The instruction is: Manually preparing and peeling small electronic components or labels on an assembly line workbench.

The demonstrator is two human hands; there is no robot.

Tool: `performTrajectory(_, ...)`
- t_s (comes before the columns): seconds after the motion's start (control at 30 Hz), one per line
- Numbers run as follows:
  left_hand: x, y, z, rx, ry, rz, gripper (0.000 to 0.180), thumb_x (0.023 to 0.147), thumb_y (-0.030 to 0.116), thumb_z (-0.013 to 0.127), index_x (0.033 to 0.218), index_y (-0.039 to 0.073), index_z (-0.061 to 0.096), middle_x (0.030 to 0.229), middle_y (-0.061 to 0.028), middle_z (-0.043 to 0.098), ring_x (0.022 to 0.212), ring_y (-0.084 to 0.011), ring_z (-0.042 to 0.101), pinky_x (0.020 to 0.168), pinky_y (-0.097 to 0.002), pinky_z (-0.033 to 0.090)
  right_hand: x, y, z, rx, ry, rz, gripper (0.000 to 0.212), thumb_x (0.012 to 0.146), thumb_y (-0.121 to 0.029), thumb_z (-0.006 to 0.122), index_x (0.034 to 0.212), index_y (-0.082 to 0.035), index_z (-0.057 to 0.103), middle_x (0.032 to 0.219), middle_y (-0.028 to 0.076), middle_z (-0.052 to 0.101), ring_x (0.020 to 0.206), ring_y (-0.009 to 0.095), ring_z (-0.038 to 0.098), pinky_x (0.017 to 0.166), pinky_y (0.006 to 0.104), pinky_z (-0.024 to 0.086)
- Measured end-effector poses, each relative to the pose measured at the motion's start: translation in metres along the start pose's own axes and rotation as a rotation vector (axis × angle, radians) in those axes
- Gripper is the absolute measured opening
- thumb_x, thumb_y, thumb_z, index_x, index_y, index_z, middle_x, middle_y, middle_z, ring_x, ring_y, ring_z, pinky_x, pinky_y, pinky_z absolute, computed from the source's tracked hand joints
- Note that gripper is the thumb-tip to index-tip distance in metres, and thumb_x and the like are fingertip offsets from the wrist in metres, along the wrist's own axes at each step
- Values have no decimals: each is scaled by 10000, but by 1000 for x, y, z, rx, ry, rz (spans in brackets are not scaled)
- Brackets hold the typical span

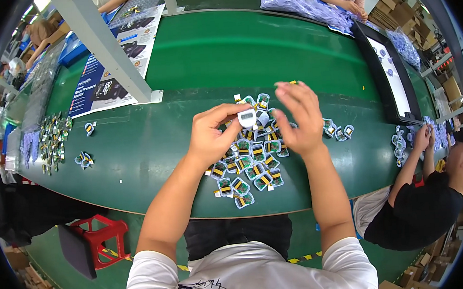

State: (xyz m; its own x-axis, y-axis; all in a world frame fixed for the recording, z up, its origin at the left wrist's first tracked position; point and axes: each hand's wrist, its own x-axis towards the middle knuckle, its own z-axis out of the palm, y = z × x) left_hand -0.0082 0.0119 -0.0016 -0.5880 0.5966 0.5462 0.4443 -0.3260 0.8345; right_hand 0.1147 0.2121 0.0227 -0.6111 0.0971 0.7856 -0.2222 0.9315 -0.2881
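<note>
Between the thumb and fingers of my left hand [209, 132] is a small white device with a grey display window [247, 118], its display side up. Just right of it my right hand [302, 122] is raised with its fingers apart and slightly blurred, holding nothing that I can see. Below both hands a pile of small pale housings with circuit boards [257, 152] spreads over the green table [158, 174]. Green boards and yellow-and-black strips show inside many of them. Part of the pile is hidden under my hands.
Loose housings [340, 133] lie right of the pile, others [84, 160] to the left. Many circuit boards [55, 143] sit further left. A metal post [109, 45] rises beside a printed poster [90, 84]. A black-framed tray [390, 74] stands right. Co-workers sit around; a red stool [101, 237] is lower left.
</note>
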Motion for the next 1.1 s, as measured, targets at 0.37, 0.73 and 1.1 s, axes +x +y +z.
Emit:
performTrajectory(0.37,0,6,2,-339,-12,-490,228,1038,25,641,1222,-98,696,1086,-138,756,961,-183,739,833,-309,619,1,-25,13,-11,-69,-248,373,817,-130,803,1189,-116,776,1367,136,673,1239,344,649,1100,560,448)
performTrajectory(0.73,1,11,1,-162,-51,-487,194,1036,57,658,1157,-81,720,1027,-92,757,911,-135,712,803,-285,585,2,-32,19,-76,-124,-194,327,829,-166,792,1146,-90,781,1373,139,674,1287,350,619,1139,580,407)
performTrajectory(1.1,-2,1,-1,-482,-131,-556,203,1038,130,677,1121,-47,731,971,-75,759,827,-137,728,745,-272,574,-7,-24,20,296,-61,147,165,872,-63,733,1023,1,751,1320,161,706,1269,359,639,1116,507,443)
